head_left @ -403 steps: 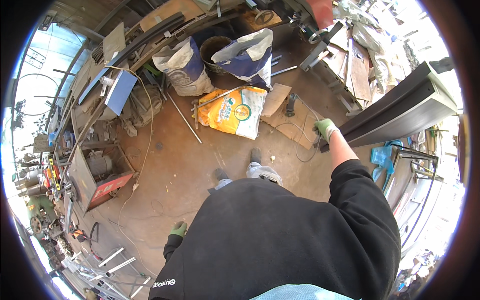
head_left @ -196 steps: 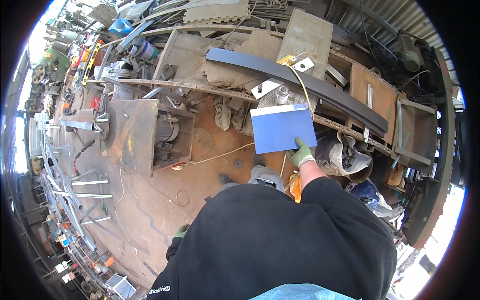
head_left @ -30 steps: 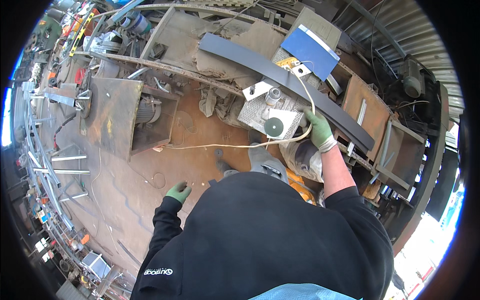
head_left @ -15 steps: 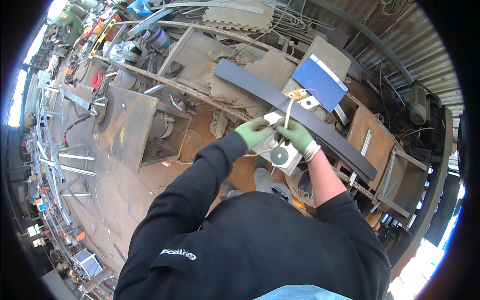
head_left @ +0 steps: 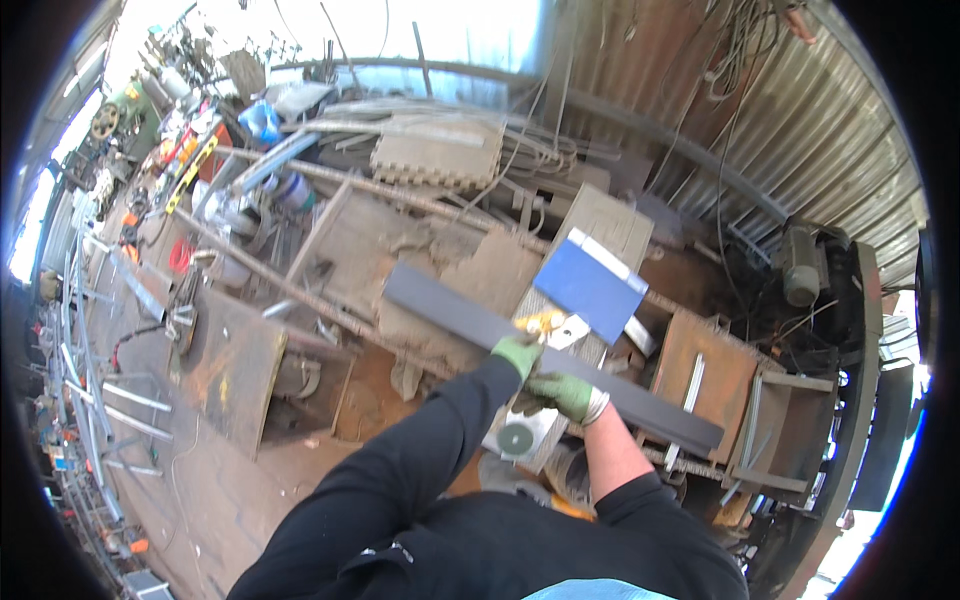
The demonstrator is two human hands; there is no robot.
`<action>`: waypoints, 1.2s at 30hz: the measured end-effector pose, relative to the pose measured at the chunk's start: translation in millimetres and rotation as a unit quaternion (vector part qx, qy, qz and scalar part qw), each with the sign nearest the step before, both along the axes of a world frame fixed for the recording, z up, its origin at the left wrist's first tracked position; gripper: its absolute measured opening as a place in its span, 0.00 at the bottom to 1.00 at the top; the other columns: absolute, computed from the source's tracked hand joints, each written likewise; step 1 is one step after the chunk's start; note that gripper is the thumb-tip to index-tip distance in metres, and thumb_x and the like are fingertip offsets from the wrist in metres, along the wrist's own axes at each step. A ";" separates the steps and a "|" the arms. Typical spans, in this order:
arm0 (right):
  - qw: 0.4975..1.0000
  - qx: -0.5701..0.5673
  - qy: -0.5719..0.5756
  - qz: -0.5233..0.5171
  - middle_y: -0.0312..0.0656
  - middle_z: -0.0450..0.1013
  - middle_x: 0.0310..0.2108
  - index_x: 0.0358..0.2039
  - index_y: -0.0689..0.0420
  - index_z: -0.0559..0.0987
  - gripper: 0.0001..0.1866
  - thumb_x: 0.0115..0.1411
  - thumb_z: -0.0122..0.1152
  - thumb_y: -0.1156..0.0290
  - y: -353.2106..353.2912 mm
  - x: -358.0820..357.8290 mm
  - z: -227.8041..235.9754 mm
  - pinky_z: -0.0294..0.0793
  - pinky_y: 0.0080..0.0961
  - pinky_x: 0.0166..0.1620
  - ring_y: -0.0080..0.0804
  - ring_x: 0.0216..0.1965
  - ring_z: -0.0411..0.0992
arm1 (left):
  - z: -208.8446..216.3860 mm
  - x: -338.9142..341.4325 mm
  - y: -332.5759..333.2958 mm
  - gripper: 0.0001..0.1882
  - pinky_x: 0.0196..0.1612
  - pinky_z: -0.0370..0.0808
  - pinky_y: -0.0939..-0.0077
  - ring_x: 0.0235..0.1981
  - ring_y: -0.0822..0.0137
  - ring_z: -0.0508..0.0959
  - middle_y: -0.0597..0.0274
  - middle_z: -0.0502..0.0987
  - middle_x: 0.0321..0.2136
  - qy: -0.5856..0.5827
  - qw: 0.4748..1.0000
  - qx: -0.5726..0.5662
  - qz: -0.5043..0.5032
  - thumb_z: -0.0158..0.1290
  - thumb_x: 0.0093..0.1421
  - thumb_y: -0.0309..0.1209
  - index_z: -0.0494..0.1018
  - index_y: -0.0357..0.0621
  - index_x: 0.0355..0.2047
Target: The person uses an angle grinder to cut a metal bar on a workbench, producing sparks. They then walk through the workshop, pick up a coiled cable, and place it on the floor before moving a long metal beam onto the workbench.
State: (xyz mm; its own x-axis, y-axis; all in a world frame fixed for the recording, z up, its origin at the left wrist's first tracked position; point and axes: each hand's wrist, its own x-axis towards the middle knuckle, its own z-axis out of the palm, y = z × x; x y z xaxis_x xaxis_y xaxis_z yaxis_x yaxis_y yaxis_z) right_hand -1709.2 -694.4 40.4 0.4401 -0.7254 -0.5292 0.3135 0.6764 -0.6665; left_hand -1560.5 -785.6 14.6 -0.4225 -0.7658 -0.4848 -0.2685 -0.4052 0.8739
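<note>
The left hand (head_left: 518, 354) and right hand (head_left: 562, 394) are close together over the dark bar (head_left: 450, 312), which lies aslant on the surface (head_left: 350, 250), the left just beside the yellow block (head_left: 541, 321). Each grip is curled mostly closed; I cannot tell what it holds. The bar looks stiff, probably smooth, best taken by both long edges near mid-length.

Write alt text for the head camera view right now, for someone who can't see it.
A green-gloved left hand and green-gloved right hand are close together by a long dark-grey bar on a cluttered brown workbench; what they grip is unclear. A flat blue rectangular panel lies beyond the bar, a round dark-green disc nearer the person.
</note>
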 end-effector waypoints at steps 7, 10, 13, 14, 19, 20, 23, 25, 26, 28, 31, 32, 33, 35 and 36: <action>0.947 0.234 0.062 -0.212 0.53 0.75 0.54 0.56 0.63 0.72 0.35 0.67 0.50 0.40 -41.7 -53.8 -52.1 0.73 0.48 0.56 0.49 0.54 0.74 | 1.6 25.4 -13.6 0.12 0.20 0.72 0.75 0.18 0.71 0.74 0.62 0.77 0.23 0.078 0.990 0.110 0.046 0.55 0.67 0.27 0.78 0.33 0.47; 0.946 0.281 0.028 -0.161 0.55 0.75 0.52 0.53 0.62 0.73 0.38 0.66 0.49 0.35 -60.7 -54.8 -75.1 0.71 0.50 0.58 0.52 0.53 0.73 | 0.4 24.6 3.2 0.14 0.20 0.72 0.79 0.18 0.73 0.74 0.63 0.76 0.22 0.069 0.985 0.156 0.002 0.57 0.67 0.32 0.78 0.34 0.48; 0.935 0.306 0.045 -0.174 0.56 0.77 0.48 0.50 0.63 0.75 0.37 0.66 0.50 0.36 -84.3 -41.0 -96.8 0.75 0.50 0.54 0.54 0.48 0.76 | 1.7 14.6 19.2 0.16 0.21 0.70 0.80 0.18 0.76 0.71 0.67 0.74 0.23 0.054 0.990 0.130 -0.012 0.56 0.67 0.33 0.77 0.36 0.52; 0.937 0.305 0.044 -0.166 0.55 0.78 0.44 0.47 0.62 0.77 0.34 0.66 0.51 0.38 -92.7 -39.6 -104.0 0.77 0.50 0.51 0.53 0.45 0.77 | 2.7 12.3 22.6 0.17 0.22 0.70 0.80 0.19 0.76 0.70 0.68 0.74 0.23 0.051 0.992 0.111 -0.021 0.56 0.68 0.34 0.77 0.37 0.53; 0.929 0.337 0.051 -0.144 0.42 0.80 0.30 0.34 0.52 0.80 0.23 0.66 0.55 0.43 -122.6 -30.6 -141.0 0.80 0.44 0.33 0.44 0.29 0.78 | 4.5 10.0 33.7 0.18 0.33 0.75 0.77 0.28 0.73 0.76 0.65 0.81 0.30 -0.030 0.994 0.002 -0.103 0.54 0.68 0.36 0.77 0.43 0.55; 0.927 0.340 0.079 -0.140 0.39 0.80 0.27 0.32 0.50 0.80 0.21 0.66 0.55 0.45 -126.2 -29.3 -145.6 0.78 0.41 0.31 0.41 0.26 0.77 | 3.4 10.3 33.1 0.18 0.34 0.76 0.76 0.29 0.73 0.77 0.64 0.81 0.32 -0.064 0.992 -0.002 -0.111 0.54 0.68 0.36 0.77 0.42 0.55; 0.923 0.332 0.172 -0.088 0.39 0.79 0.26 0.31 0.50 0.80 0.21 0.67 0.54 0.45 -134.8 -27.5 -150.7 0.78 0.41 0.33 0.40 0.24 0.77 | 2.1 11.0 35.5 0.19 0.37 0.76 0.75 0.32 0.72 0.79 0.61 0.83 0.35 -0.057 0.993 0.009 -0.107 0.53 0.68 0.37 0.76 0.40 0.55; 0.923 0.307 0.223 -0.064 0.39 0.79 0.25 0.31 0.49 0.81 0.19 0.67 0.55 0.47 -140.4 -25.0 -151.7 0.77 0.41 0.31 0.39 0.24 0.76 | 3.7 11.0 34.5 0.20 0.38 0.76 0.75 0.34 0.72 0.79 0.60 0.82 0.36 -0.052 0.993 0.044 -0.096 0.53 0.68 0.37 0.76 0.39 0.56; 0.919 0.301 0.250 -0.053 0.40 0.79 0.26 0.32 0.50 0.80 0.19 0.67 0.54 0.48 -143.3 -24.9 -153.6 0.77 0.41 0.31 0.39 0.24 0.76 | 5.7 12.2 33.2 0.20 0.39 0.76 0.75 0.35 0.72 0.79 0.59 0.82 0.37 -0.053 0.994 0.040 -0.092 0.53 0.68 0.37 0.76 0.38 0.56; 0.908 0.274 0.316 -0.021 0.40 0.79 0.28 0.34 0.51 0.81 0.18 0.67 0.55 0.50 -149.6 -24.7 -164.6 0.77 0.40 0.31 0.39 0.26 0.77 | 9.8 15.1 31.1 0.21 0.41 0.76 0.75 0.37 0.72 0.79 0.57 0.82 0.39 -0.029 0.989 0.121 -0.075 0.52 0.68 0.37 0.75 0.38 0.56; 0.880 0.203 0.428 0.023 0.41 0.80 0.32 0.37 0.52 0.82 0.17 0.65 0.57 0.51 -155.3 -28.4 -201.6 0.77 0.37 0.34 0.36 0.30 0.78 | 9.2 17.6 31.1 0.20 0.38 0.76 0.75 0.34 0.72 0.78 0.59 0.81 0.36 -0.021 0.997 0.024 -0.071 0.51 0.69 0.37 0.76 0.38 0.56; 0.867 0.175 0.465 0.030 0.42 0.80 0.34 0.39 0.52 0.82 0.17 0.64 0.58 0.52 -158.9 -28.5 -219.3 0.77 0.36 0.35 0.35 0.31 0.79 | 6.3 18.1 31.8 0.20 0.38 0.76 0.74 0.34 0.71 0.78 0.59 0.81 0.35 -0.044 0.996 0.013 -0.075 0.51 0.69 0.37 0.76 0.38 0.56; 0.847 0.151 0.508 0.039 0.42 0.81 0.36 0.40 0.53 0.82 0.17 0.63 0.59 0.53 -162.6 -28.1 -237.4 0.78 0.35 0.36 0.35 0.33 0.79 | 2.3 17.6 32.4 0.20 0.37 0.75 0.74 0.33 0.71 0.78 0.59 0.81 0.35 -0.036 0.997 0.022 -0.068 0.51 0.69 0.37 0.76 0.38 0.56; 0.825 0.178 0.536 -0.018 0.43 0.81 0.40 0.48 0.57 0.79 0.21 0.61 0.62 0.56 -163.0 -27.0 -266.6 0.78 0.33 0.39 0.32 0.37 0.80 | -6.7 17.3 34.1 0.21 0.38 0.75 0.75 0.33 0.71 0.78 0.60 0.81 0.34 -0.051 0.995 0.002 -0.080 0.51 0.69 0.36 0.75 0.37 0.56; 0.823 0.168 0.543 -0.005 0.44 0.80 0.43 0.51 0.57 0.79 0.25 0.61 0.60 0.52 -164.6 -27.5 -274.8 0.78 0.32 0.42 0.33 0.40 0.80 | -10.5 17.0 32.4 0.21 0.38 0.75 0.77 0.34 0.72 0.78 0.60 0.81 0.35 -0.073 0.992 -0.027 -0.100 0.51 0.68 0.35 0.74 0.36 0.57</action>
